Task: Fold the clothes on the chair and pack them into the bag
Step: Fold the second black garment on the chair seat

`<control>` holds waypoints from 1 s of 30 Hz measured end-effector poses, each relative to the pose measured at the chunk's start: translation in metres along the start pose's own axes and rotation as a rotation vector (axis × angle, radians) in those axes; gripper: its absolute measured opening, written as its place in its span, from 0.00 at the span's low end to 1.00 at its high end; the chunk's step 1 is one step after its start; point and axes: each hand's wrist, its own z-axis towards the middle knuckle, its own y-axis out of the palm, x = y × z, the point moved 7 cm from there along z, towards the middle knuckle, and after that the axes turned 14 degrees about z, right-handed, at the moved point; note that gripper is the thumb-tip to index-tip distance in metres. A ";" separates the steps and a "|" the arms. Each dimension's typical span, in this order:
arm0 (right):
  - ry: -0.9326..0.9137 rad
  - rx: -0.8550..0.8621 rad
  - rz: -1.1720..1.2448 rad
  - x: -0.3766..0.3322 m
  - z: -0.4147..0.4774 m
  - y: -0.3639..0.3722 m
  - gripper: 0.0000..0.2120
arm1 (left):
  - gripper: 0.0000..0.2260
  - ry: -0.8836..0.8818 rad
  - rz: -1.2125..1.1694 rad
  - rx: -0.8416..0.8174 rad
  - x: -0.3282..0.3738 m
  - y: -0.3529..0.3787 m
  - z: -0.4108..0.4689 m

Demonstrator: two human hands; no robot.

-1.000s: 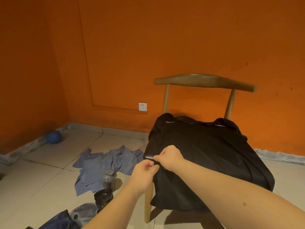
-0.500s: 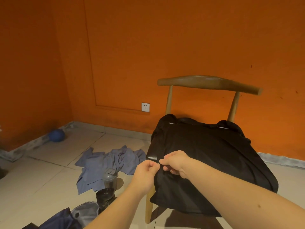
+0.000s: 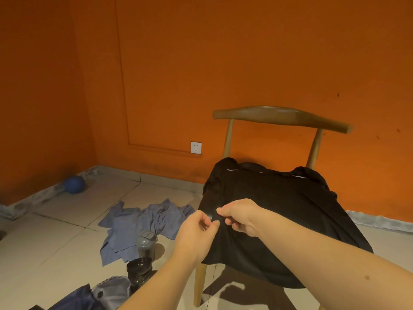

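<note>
A black shirt (image 3: 288, 211) lies spread over the seat of a wooden chair (image 3: 279, 116), its hem hanging over the front and right edges. My left hand (image 3: 195, 229) pinches the shirt's left edge near the seat's front left corner. My right hand (image 3: 240, 217) pinches the same edge just beside it, fingers curled on the fabric. A blue garment (image 3: 143, 224) lies crumpled on the floor left of the chair. A dark blue bag (image 3: 89, 297) with a grey part shows at the bottom left edge.
Two dark bottles (image 3: 143, 256) stand on the tiled floor between the blue garment and the bag. A blue ball (image 3: 74, 184) rests in the left corner. Orange walls close the space behind; a white socket (image 3: 196, 147) sits low on the wall.
Both hands stayed at the shirt's left edge and have drawn slightly apart, the fingers re-pinching the fabric. The view shifted a little.
</note>
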 end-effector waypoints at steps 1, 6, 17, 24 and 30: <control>-0.016 -0.004 -0.008 -0.005 -0.001 0.001 0.06 | 0.09 0.028 0.045 -0.025 0.006 0.001 0.000; -0.098 -0.023 -0.090 -0.027 -0.003 0.009 0.07 | 0.06 0.085 0.130 0.029 0.018 -0.006 0.004; -0.422 0.337 -0.541 -0.015 0.026 -0.065 0.02 | 0.17 -0.091 -0.089 0.027 0.000 -0.018 0.001; -0.371 0.396 -0.627 0.009 0.035 -0.097 0.08 | 0.14 -0.212 0.010 0.037 -0.044 -0.015 -0.004; -0.342 0.387 -0.679 0.012 0.034 -0.103 0.12 | 0.08 -0.292 0.284 -0.159 -0.092 0.014 -0.006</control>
